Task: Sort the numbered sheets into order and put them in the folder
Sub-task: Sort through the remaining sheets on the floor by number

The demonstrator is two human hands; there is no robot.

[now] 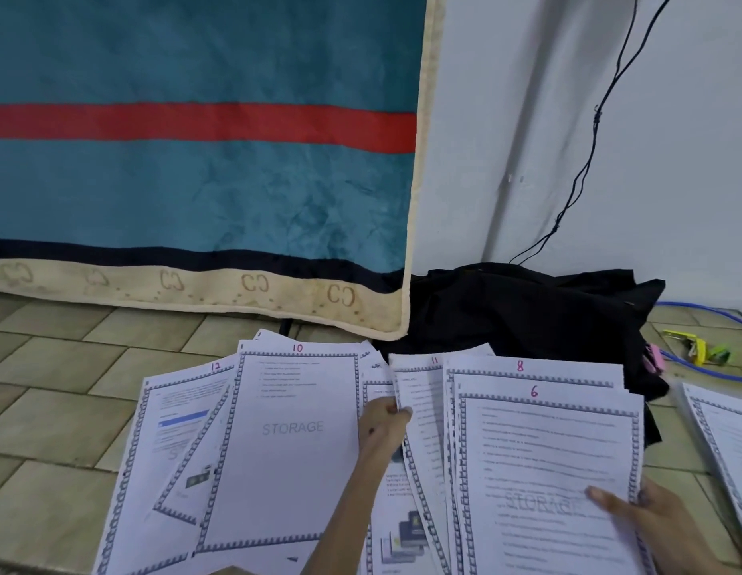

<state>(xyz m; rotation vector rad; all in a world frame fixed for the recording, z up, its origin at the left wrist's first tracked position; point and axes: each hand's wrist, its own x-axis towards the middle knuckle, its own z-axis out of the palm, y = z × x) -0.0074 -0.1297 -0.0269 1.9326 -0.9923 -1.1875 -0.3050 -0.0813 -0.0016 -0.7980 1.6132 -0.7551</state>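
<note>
Several white sheets with chequered borders and pink handwritten numbers lie fanned on the tiled floor. Sheet 12 [170, 412] is at the left, sheet 10 [294, 441] beside it, sheet 11 [423, 392] in the middle. My left hand [381, 425] pinches the left edge of sheet 11. At the right, sheet 6 [555, 462] lies on top of sheet 8 [526, 367]. My right hand [647, 512] grips the right edge of this stack, thumb on sheet 6. No folder is in view.
A teal blanket with a red stripe [195, 159] hangs behind the sheets. Black cloth [526, 309] is heaped by the white wall, with a black cable [597, 118] above it. Another paper pile [721, 433] lies at the right, near blue cable and coloured clips [696, 346].
</note>
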